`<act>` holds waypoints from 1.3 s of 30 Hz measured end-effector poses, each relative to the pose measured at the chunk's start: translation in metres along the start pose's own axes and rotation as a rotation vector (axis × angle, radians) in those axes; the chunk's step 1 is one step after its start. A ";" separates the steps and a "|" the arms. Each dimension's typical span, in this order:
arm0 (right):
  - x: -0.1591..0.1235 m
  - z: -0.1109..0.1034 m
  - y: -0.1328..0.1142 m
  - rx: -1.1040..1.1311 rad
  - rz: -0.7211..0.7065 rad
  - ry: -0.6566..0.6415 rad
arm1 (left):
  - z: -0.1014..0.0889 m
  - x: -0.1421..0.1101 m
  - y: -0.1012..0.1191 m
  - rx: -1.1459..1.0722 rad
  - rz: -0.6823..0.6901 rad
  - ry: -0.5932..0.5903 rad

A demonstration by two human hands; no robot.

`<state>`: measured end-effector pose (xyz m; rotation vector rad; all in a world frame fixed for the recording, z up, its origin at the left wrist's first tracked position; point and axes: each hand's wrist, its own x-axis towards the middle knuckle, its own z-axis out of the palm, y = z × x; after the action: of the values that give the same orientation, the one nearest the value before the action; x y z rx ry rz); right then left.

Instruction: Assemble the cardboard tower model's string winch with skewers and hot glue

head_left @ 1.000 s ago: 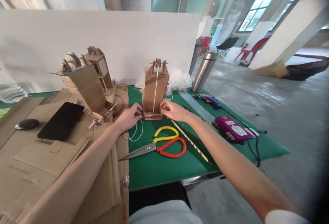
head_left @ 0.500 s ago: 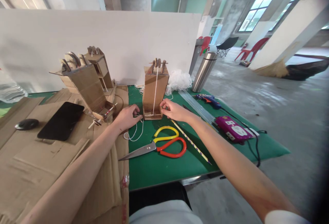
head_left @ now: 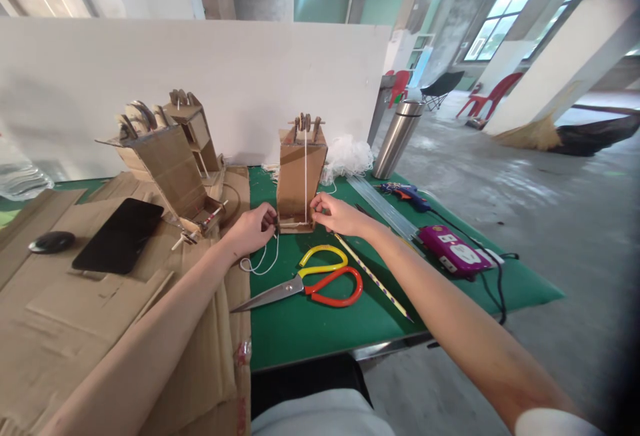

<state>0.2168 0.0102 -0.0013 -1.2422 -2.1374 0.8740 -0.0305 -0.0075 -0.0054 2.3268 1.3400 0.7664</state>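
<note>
A cardboard model [head_left: 295, 176] stands upright on the green table, with small cardboard discs [head_left: 303, 122] on a stick at its top. White string [head_left: 306, 176] runs down its front to a thin stick [head_left: 296, 225] across its base, where some string is wrapped. My left hand [head_left: 253, 228] is closed in a pinch at the stick's left end; a loose loop of string [head_left: 261, 271] hangs below it. My right hand [head_left: 337, 215] pinches at the stick's right end, against the model's side. Both stick ends are mostly hidden by my fingers.
Scissors [head_left: 327, 289] and a patterned pencil [head_left: 375, 276] lie in front of the model. To the right are clear glue sticks [head_left: 385, 206], a glue gun [head_left: 410, 196], a purple power strip [head_left: 453, 253] and a steel flask [head_left: 399, 139]. Leftward are another cardboard model [head_left: 165, 169], a phone [head_left: 120, 236] and a mouse [head_left: 53, 242].
The string's lower end has shifted right along the base stick and now hangs nearly vertical. My left fingers have closed in toward the model, which has moved slightly left. My right hand is nearly unmoved.
</note>
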 end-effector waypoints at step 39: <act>-0.004 -0.027 0.011 -0.343 0.066 -0.126 | -0.002 0.000 -0.001 0.082 -0.026 -0.002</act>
<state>0.2435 0.0179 0.0077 -1.4641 -2.4337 0.6430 -0.0321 -0.0073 -0.0042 2.3670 1.4233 0.7134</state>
